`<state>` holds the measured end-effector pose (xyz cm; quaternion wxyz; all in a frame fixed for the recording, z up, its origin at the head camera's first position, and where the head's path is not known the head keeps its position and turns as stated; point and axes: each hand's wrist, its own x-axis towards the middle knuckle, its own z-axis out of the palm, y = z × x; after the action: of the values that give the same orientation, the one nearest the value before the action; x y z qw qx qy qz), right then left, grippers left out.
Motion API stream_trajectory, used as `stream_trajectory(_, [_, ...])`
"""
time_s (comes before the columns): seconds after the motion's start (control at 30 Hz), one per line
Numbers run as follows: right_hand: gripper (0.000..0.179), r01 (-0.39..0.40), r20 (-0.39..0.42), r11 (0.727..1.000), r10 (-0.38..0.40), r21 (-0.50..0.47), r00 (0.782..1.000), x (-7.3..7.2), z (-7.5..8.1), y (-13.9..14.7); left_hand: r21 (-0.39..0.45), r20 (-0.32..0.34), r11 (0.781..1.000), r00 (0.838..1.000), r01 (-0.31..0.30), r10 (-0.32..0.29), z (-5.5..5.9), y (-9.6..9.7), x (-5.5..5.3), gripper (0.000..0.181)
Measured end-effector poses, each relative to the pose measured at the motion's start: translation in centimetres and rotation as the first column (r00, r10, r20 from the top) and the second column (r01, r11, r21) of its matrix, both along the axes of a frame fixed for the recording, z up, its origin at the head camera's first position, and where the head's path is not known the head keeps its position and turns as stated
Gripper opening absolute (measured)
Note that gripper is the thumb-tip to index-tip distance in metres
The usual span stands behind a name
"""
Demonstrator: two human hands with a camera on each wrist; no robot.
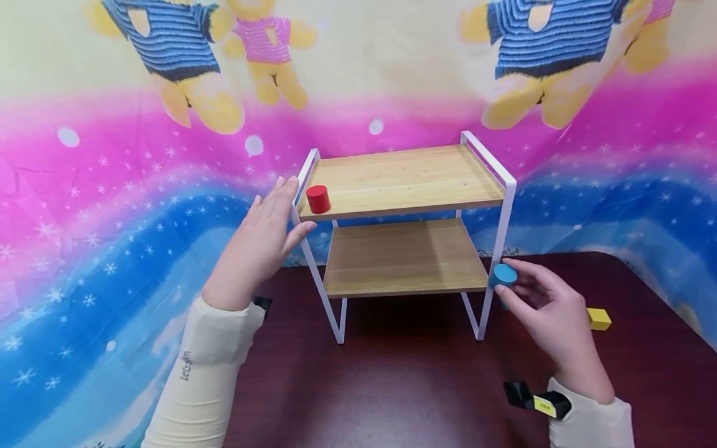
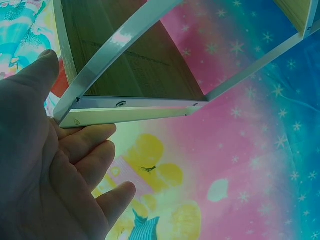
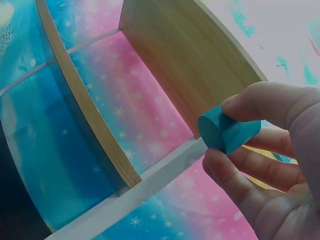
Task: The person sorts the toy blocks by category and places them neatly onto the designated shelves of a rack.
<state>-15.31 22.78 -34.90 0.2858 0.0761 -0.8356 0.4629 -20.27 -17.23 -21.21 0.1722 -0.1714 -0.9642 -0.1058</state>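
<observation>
A two-tier wooden shelf (image 1: 414, 180) with a white metal frame stands on a dark table. On its upper board, near the left front corner, a red cylinder (image 1: 318, 200) stands upright. My left hand (image 1: 259, 244) lies against the upper left side of the frame, its fingers extended and the thumb apart; the left wrist view shows the fingers (image 2: 95, 145) along the frame's outer side. Beside the right front leg, level with the lower board, my right hand (image 1: 551, 311) pinches a blue cylinder (image 3: 225, 131) between thumb and fingertips.
A yellow block (image 1: 599, 319) lies on the dark red-brown table (image 1: 392, 386), behind and right of my right hand. Close behind the shelf hangs a printed cloth backdrop (image 1: 370, 81) with bears and snowflakes. White side rails (image 1: 488, 155) rise above the upper board.
</observation>
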Motion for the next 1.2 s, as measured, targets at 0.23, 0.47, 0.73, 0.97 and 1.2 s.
stream_trajectory(0.23, [0.047, 0.002, -0.021, 1.0, -0.003, -0.029, 1.0, 0.1, 0.0, -0.8, 0.0, -0.017, 1.0, 1.0, 0.016, -0.016, -0.2, -0.1, 0.0, 0.082])
stream_trajectory(0.47, [0.05, -0.014, -0.057, 0.999, 0.011, -0.052, 0.998, -0.2, 0.2, -2.0, -0.01, -0.023, 1.0, 1.0, 0.013, -0.014, -0.2, -0.1, 0.0, 0.083])
stream_trajectory(0.73, [0.048, -0.053, -0.077, 0.998, 0.051, -0.033, 0.996, -0.6, 0.8, -3.3, -0.012, -0.019, 1.0, 1.0, 0.011, -0.011, -0.1, 0.0, 0.1, 0.082])
stream_trajectory(0.97, [0.047, -0.087, -0.093, 0.996, 0.085, -0.016, 0.992, -0.9, 1.7, -4.2, -0.01, -0.018, 1.0, 1.0, 0.011, -0.011, 0.0, -0.1, 0.0, 0.082])
stream_trajectory(1.2, [0.049, -0.099, -0.116, 0.995, 0.096, -0.014, 0.989, -1.0, 2.9, -4.7, -0.008, -0.029, 1.0, 0.999, 0.015, -0.016, 0.0, -0.2, 0.1, 0.083])
